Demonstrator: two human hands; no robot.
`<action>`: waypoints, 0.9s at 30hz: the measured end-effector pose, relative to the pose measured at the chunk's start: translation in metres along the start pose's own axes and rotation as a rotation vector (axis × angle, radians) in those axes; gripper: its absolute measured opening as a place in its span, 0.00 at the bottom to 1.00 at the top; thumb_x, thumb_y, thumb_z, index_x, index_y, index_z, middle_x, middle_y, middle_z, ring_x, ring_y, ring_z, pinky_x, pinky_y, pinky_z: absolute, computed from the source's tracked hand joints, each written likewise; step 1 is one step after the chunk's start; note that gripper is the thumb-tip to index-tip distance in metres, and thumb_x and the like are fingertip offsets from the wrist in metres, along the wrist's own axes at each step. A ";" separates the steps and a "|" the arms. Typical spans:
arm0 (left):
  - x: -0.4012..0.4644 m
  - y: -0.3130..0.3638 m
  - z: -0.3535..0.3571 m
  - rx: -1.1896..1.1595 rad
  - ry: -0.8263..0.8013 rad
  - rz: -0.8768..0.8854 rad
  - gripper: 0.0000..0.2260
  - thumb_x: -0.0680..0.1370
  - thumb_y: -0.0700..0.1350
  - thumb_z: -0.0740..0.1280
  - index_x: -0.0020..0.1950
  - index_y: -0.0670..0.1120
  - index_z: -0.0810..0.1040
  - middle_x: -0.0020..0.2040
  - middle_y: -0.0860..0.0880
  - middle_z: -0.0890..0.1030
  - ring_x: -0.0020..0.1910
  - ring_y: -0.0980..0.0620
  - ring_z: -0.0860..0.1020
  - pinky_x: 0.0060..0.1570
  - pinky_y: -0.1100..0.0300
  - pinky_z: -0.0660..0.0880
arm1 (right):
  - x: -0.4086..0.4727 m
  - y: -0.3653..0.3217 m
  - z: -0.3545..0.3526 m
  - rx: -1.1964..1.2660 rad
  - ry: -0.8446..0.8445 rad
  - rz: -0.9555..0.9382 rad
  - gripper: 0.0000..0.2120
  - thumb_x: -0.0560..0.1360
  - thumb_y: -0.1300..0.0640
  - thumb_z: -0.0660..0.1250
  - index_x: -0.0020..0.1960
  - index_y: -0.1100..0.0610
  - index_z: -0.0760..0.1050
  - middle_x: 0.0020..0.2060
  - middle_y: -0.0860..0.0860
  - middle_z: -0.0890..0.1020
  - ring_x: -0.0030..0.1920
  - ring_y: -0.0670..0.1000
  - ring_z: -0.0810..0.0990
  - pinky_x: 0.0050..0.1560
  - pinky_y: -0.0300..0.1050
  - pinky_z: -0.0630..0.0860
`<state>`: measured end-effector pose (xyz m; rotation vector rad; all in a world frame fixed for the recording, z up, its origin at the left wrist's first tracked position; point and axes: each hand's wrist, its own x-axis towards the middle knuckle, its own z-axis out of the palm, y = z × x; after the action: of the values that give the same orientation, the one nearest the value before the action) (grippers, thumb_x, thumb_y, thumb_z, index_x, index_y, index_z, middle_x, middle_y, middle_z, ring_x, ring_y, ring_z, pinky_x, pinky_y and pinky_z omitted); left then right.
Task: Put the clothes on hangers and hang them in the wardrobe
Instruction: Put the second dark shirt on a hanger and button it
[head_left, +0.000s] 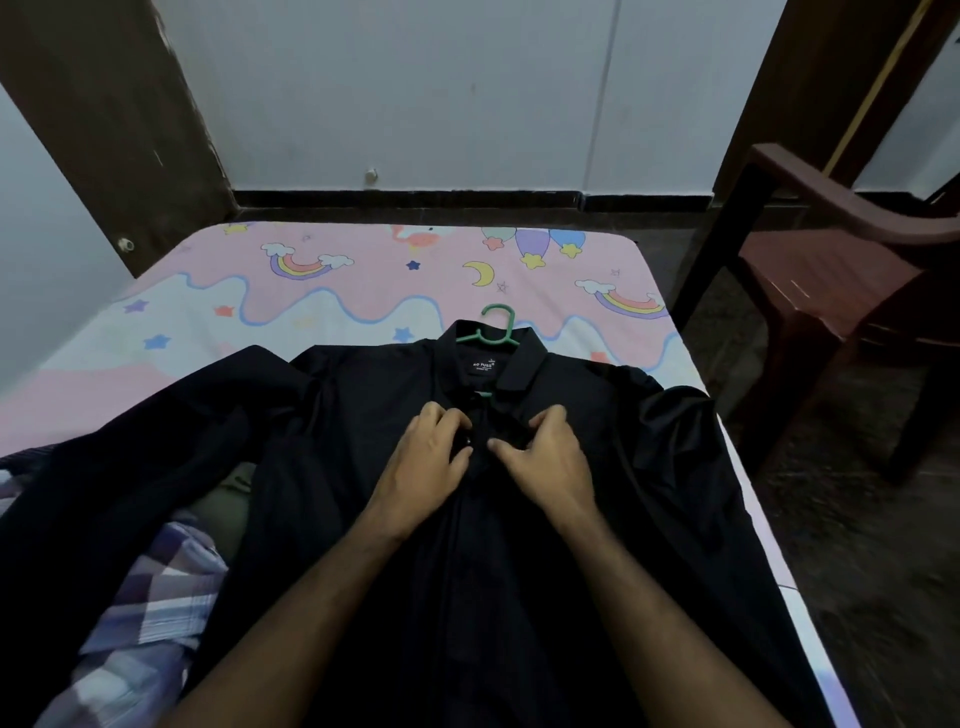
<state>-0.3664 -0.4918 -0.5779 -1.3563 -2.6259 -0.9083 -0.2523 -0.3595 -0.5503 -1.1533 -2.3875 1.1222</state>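
A black shirt (597, 467) lies flat, front up, on the bed. A green hanger (496, 327) sits inside it, its hook sticking out past the collar. My left hand (426, 467) pinches the left edge of the shirt's front placket just below the collar. My right hand (545, 457) pinches the right edge of the placket, close beside the left one. A small button shows between the two hands. The hanger's shoulders are hidden under the fabric.
The bed (363, 280) has a pink sheet with rainbows and stars. A checked blue-and-white garment (150, 613) and an olive one (228, 499) lie at the left under a dark cloth. A dark red plastic chair (841, 270) stands right of the bed. White wall behind.
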 end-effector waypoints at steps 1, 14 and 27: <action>0.000 0.002 0.000 0.027 -0.001 -0.005 0.10 0.77 0.46 0.72 0.57 0.47 0.77 0.52 0.50 0.72 0.50 0.49 0.75 0.52 0.52 0.77 | 0.000 0.000 0.002 -0.026 -0.005 0.011 0.22 0.71 0.43 0.74 0.54 0.54 0.69 0.50 0.49 0.78 0.50 0.53 0.79 0.46 0.46 0.71; 0.028 0.035 -0.006 -0.798 0.044 -0.502 0.03 0.77 0.41 0.74 0.45 0.43 0.84 0.35 0.48 0.81 0.30 0.56 0.75 0.26 0.65 0.71 | 0.009 -0.001 -0.009 0.859 -0.203 0.168 0.12 0.75 0.57 0.76 0.38 0.56 0.74 0.30 0.51 0.80 0.32 0.46 0.78 0.36 0.39 0.76; -0.001 0.014 0.026 -1.050 0.108 -0.442 0.04 0.78 0.35 0.71 0.51 0.39 0.84 0.30 0.48 0.78 0.26 0.57 0.72 0.27 0.65 0.71 | 0.005 0.027 0.036 0.825 -0.043 -0.008 0.07 0.74 0.61 0.76 0.44 0.61 0.78 0.30 0.49 0.78 0.33 0.43 0.76 0.37 0.38 0.75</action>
<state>-0.3492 -0.4725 -0.5930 -0.6896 -2.4093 -2.5491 -0.2594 -0.3638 -0.5949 -0.8114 -1.6290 1.8688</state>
